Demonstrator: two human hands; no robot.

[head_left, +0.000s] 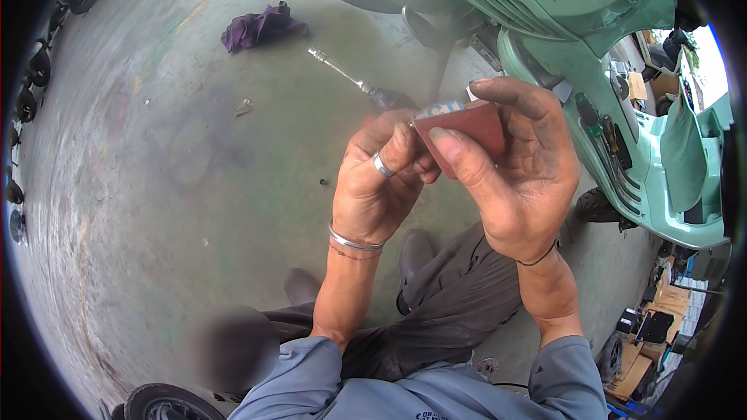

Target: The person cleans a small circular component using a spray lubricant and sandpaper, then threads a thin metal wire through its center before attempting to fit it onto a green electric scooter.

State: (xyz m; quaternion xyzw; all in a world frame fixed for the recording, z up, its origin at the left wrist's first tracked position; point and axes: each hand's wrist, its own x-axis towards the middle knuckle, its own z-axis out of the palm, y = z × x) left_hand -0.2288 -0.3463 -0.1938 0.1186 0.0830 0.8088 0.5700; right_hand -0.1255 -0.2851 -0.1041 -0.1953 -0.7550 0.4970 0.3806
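Observation:
Up in front of me, both hands hold a small folded piece of reddish-brown sandpaper (471,131), its back printed in blue and white. My right hand (523,163) is closed on it, thumb flat across the red face and fingers curled around the far side. At the sheet's left corner, my left hand (383,167) is closed in a pinch, with a ring and a metal bangle on it. The left fingertips are partly hidden, and a tiny bright spot there is too small to name. Beyond the hands, a dark-bodied tool with a long silver shaft (341,68) lies on the floor.
A green scooter (545,0) stands close at the right, with hand tools (605,128) lying on its footboard. On the concrete floor (156,210) lies a purple cloth (263,27). Cardboard and parts (650,334) are at the lower right; a wheel (171,404) is at the lower left.

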